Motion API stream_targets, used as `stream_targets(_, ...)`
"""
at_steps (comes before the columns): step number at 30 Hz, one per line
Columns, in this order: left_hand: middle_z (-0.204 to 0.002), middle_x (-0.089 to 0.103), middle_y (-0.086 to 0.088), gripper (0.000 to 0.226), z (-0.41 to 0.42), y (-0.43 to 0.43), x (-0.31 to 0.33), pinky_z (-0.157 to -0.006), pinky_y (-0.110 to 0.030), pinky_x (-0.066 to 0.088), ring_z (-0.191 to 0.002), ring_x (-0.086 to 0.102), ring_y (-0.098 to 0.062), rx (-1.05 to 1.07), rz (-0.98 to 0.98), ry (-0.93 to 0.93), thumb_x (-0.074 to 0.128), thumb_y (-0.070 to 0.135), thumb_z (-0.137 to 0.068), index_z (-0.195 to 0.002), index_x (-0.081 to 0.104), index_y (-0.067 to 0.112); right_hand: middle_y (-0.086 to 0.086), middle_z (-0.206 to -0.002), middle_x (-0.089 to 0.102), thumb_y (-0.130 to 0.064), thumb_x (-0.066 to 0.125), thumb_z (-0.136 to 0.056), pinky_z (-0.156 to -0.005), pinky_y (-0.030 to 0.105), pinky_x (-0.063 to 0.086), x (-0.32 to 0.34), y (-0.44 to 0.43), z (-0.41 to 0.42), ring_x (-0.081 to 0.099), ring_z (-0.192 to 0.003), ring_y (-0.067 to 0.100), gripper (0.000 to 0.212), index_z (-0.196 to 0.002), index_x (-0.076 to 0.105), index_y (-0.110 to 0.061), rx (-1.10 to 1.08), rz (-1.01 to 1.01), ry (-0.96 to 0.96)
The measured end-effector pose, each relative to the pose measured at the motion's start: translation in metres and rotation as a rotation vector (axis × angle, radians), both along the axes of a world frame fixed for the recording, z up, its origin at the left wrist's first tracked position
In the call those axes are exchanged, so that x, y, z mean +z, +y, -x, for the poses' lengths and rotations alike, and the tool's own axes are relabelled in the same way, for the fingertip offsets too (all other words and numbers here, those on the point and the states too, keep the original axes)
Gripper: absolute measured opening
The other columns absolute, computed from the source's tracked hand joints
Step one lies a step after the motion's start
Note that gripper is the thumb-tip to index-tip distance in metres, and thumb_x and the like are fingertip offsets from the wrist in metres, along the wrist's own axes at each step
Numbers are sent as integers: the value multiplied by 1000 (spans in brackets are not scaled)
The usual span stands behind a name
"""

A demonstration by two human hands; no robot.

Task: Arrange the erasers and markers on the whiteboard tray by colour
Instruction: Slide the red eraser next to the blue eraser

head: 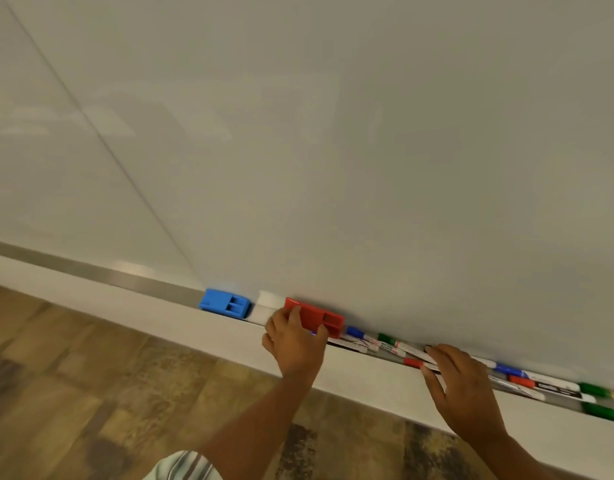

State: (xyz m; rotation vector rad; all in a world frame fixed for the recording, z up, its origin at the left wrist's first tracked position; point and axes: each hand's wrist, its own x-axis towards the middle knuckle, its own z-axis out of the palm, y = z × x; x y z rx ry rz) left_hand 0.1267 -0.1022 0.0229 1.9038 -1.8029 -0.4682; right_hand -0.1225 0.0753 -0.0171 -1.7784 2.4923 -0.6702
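A metal whiteboard tray point(101, 271) runs along the bottom of the board. A blue eraser point(225, 304) sits in it left of centre. My left hand point(293, 341) grips a red eraser point(321, 317), fingers wrapped over its left end and front edge. Right of it, markers with blue point(354, 331), green point(386, 338) and red point(413, 362) caps lie mixed in the tray. My right hand point(461, 386) rests on those markers with fingers spread, fingertips touching a red-capped one. More blue point(509, 370), red point(521, 381) and green point(594, 389) markers lie further right.
The large white whiteboard point(333, 133) fills the upper view, with a vertical seam point(101, 140) on the left. A pale ledge point(181, 323) lies in front of the tray. Wood-pattern flooring point(91, 393) shows below. A striped sleeve point(184, 467) shows at the bottom edge.
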Motion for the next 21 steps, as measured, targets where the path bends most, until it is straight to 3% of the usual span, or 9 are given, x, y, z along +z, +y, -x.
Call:
stream_targets(4, -150, 46, -4, 66, -30, -21, -3, -123, -48, 21, -144, 35, -26, 41, -20, 44, 79, 44, -82, -138, 56, 20, 10, -133, 65, -57, 30, -97, -103, 54, 44, -9, 9, -3, 62, -121, 34, 66, -134, 61, -13, -25, -160, 68)
stream_targets(13, -135, 57, -4, 34, -52, -52, -5, -125, -53, 21, -129, 53, -24, 79, -114, 32, 76, 34, -85, -112, 60, 21, 16, -137, 63, -70, 4, -95, -102, 59, 48, 3, 20, -9, 61, -125, 38, 96, -136, 60, -5, -71, -308, 47)
stream_targets(18, -120, 58, -3, 30, -60, -65, -1, -118, -52, 26, -116, 56, -24, 58, -190, -25, 74, 31, -84, -107, 58, 20, 16, -140, 61, -73, 6, -93, -105, 59, 45, 8, 18, -15, 58, -128, 37, 96, -139, 58, -7, -91, -323, 32)
stream_targets(21, -108, 55, -1, 27, -68, -71, -1, -116, -52, 26, -112, 57, -24, 71, -224, -46, 73, 31, -85, -102, 56, 19, 15, -141, 60, -66, 19, -93, -106, 60, 45, 8, 19, -18, 57, -130, 37, 84, -140, 56, -7, -99, -327, 36)
